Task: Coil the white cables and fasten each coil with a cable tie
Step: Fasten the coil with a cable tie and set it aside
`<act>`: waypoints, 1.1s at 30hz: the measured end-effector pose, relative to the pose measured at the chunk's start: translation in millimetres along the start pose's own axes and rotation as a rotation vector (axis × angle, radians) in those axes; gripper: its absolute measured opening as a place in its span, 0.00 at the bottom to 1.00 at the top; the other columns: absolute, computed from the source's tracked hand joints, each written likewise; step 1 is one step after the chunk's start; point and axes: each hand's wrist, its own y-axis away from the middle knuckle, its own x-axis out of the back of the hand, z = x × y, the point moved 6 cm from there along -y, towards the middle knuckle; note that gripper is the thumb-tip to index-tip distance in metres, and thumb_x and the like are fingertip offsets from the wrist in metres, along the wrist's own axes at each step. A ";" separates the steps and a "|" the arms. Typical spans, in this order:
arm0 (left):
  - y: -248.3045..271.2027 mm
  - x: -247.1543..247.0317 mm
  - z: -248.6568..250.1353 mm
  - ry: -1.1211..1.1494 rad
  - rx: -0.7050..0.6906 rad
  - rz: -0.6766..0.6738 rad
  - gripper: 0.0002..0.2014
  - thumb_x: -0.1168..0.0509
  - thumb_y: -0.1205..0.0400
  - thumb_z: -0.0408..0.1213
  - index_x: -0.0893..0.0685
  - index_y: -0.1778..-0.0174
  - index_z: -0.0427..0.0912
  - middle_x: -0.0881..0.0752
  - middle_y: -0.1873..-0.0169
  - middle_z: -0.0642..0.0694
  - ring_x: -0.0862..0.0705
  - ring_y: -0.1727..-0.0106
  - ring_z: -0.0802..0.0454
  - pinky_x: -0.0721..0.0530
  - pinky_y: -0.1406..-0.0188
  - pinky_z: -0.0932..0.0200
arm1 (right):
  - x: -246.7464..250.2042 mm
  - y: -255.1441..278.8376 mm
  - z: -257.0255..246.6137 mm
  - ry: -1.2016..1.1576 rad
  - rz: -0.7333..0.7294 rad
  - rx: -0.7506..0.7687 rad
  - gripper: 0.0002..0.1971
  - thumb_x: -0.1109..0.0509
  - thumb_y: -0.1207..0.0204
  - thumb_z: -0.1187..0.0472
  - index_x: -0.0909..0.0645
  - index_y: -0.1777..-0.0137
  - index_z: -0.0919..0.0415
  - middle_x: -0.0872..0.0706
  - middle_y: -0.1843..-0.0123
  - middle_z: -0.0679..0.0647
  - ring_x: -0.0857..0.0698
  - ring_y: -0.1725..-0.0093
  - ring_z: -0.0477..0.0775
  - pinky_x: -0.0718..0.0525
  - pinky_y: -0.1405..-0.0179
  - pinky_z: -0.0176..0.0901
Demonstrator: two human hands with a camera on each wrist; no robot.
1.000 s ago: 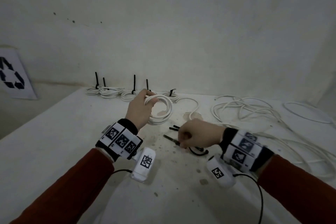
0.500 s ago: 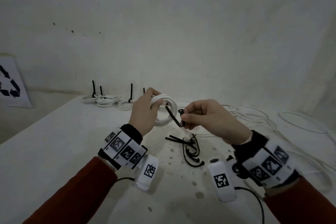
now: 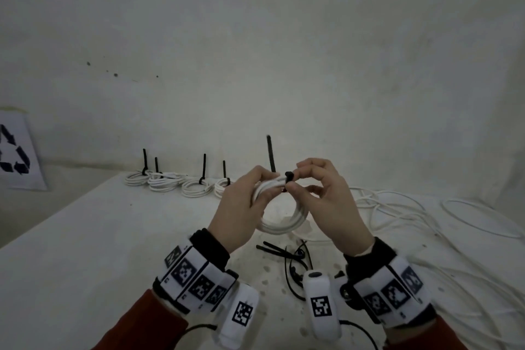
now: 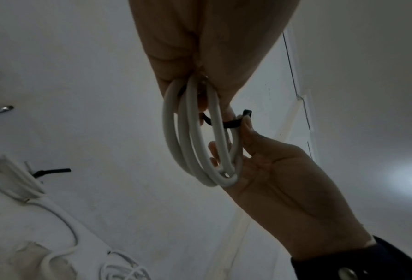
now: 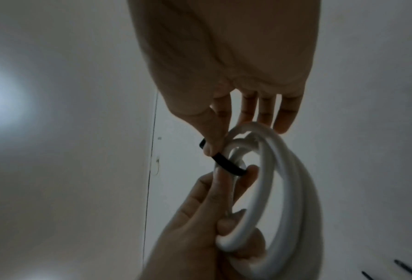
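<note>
a second ago the black tie was down on the table; now it is up at the top of the white coil. left of the coil, the left hand grips its loops. right of it, the right hand pinches the tie. the hands are close together. tying this coil can start.
</note>
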 end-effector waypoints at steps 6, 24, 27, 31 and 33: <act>-2.9 -8.8 -7.1 0.068 -0.005 -0.078 0.05 0.34 0.19 0.43 0.18 0.51 0.47 0.16 0.66 0.59 0.22 0.71 0.63 0.21 0.71 0.62 | -0.9 -13.2 17.9 -0.275 -0.103 -0.190 0.03 0.28 0.25 0.70 0.17 0.59 0.64 0.16 0.37 0.55 0.15 0.43 0.46 0.19 0.39 0.42; -2.5 -28.6 -18.5 0.436 0.174 -0.219 0.06 0.29 0.27 0.42 0.16 0.59 0.46 0.22 0.75 0.50 0.28 0.79 0.54 0.27 0.77 0.61 | 20.5 -12.7 15.1 -0.421 0.115 -0.147 0.10 0.28 0.27 0.73 0.17 0.46 0.67 0.08 0.55 0.60 0.09 0.57 0.60 0.11 0.56 0.45; -2.2 -27.7 -16.6 0.507 0.196 -0.191 0.08 0.29 0.29 0.39 0.16 0.58 0.40 0.21 0.76 0.51 0.29 0.79 0.55 0.27 0.77 0.63 | 23.6 -12.5 10.2 -0.332 0.127 -0.050 0.07 0.27 0.28 0.76 0.13 0.55 0.66 0.08 0.58 0.58 0.08 0.59 0.57 0.12 0.58 0.41; -1.7 -26.0 -11.2 0.579 0.198 -0.156 0.07 0.30 0.30 0.37 0.16 0.59 0.41 0.17 0.73 0.47 0.30 0.79 0.56 0.28 0.78 0.64 | 26.1 -13.4 4.6 -0.034 0.111 0.100 0.10 0.26 0.28 0.75 0.10 0.58 0.58 0.08 0.62 0.51 0.09 0.62 0.51 0.12 0.57 0.40; -1.3 -24.9 -7.6 0.591 0.188 -0.143 0.05 0.30 0.30 0.36 0.16 0.60 0.41 0.17 0.73 0.47 0.30 0.78 0.56 0.28 0.78 0.64 | 26.4 -12.7 3.0 0.077 0.108 0.146 0.10 0.25 0.28 0.73 0.09 0.57 0.58 0.08 0.63 0.48 0.10 0.63 0.48 0.12 0.57 0.39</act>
